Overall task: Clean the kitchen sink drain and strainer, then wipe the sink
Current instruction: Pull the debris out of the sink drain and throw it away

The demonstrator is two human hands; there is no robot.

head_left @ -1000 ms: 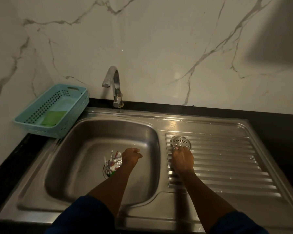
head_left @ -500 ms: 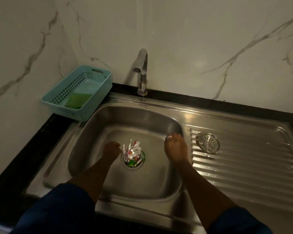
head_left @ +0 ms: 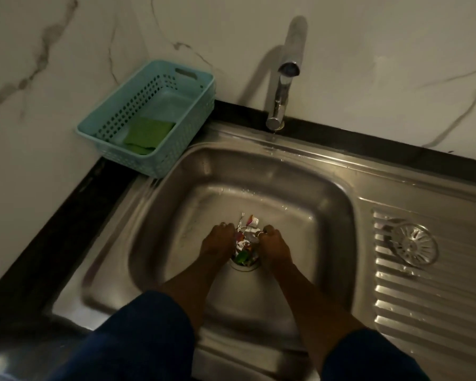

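Both hands were lowered into the steel sink (head_left: 176,215), one on each side of the drain (head_left: 244,264) at the basin's centre. The left hand (head_left: 219,242) was set at 9 o'clock of the opening and the right hand (head_left: 274,247) at 3 o'clock, with a heap of crumpled wrappers (head_left: 246,240) (silver, red and green scraps) wedged between them and piled on the drain. The fingers of both hands were curled down against the litter; whether it was actually gripped could not be told, as the fingertips were hidden. A ring was seen on the right hand.

The round metal strainer (head_left: 414,244) was left lying on the ribbed drainboard (head_left: 423,312), at 3 o'clock of the basin and well apart from the hands. A chrome tap (head_left: 285,78) was fixed at 12 o'clock, behind the basin, before a marble-patterned wall. At 10 o'clock, a pale blue perforated basket (head_left: 193,111) was stood on the dark desk (head_left: 66,215), touching the sink's corner, with a green scouring pad (head_left: 147,134) laid inside it. Dark blue sleeves (head_left: 138,339) were seen at the lower edge.
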